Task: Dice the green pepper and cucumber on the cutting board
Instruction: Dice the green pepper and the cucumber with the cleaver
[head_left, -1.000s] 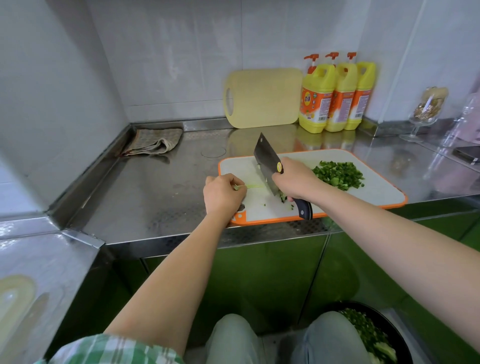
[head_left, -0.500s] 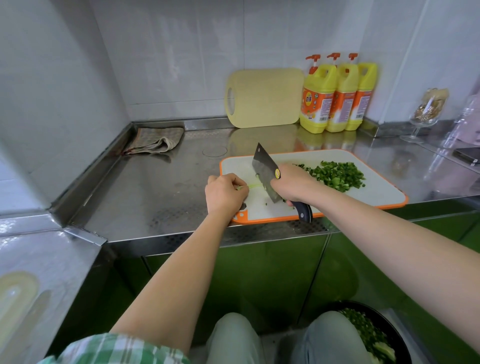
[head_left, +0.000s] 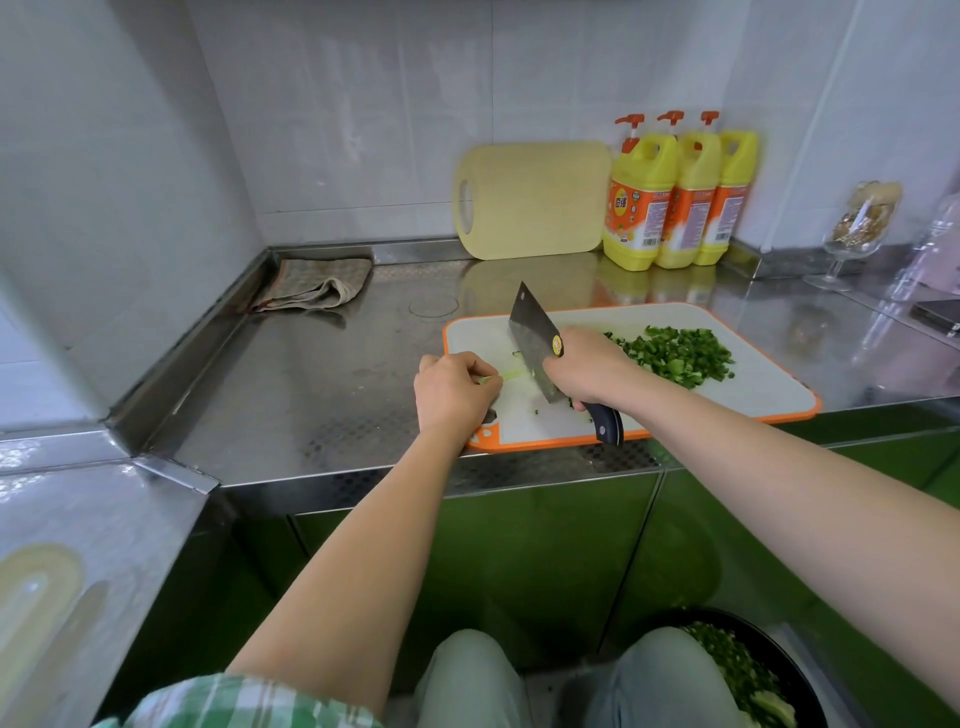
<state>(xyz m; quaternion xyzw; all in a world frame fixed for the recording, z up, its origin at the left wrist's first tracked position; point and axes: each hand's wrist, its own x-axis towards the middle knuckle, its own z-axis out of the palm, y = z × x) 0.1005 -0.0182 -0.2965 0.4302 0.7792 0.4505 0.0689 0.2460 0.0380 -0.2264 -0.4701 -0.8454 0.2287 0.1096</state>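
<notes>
A white cutting board with an orange rim (head_left: 769, 400) lies on the steel counter. My right hand (head_left: 587, 366) grips a cleaver (head_left: 532, 332) by its dark handle, the blade edge down on the board. My left hand (head_left: 452, 389) pinches a thin pale green vegetable strip (head_left: 511, 372) at the board's left end, just left of the blade. A heap of diced green pepper (head_left: 680, 356) sits on the board behind my right hand. A few green bits lie near the blade's heel.
A beige cutting board (head_left: 535, 200) leans on the back wall beside three yellow detergent bottles (head_left: 675, 197). A folded cloth (head_left: 317, 283) lies at the back left. A glass goblet (head_left: 857, 234) stands far right. A black bowl of chopped greens (head_left: 748, 675) sits on the floor.
The cleaver has shifted slightly left along the strip between chops, and the blade is down again. My left hand keeps its pinch on the strip and has barely moved.
</notes>
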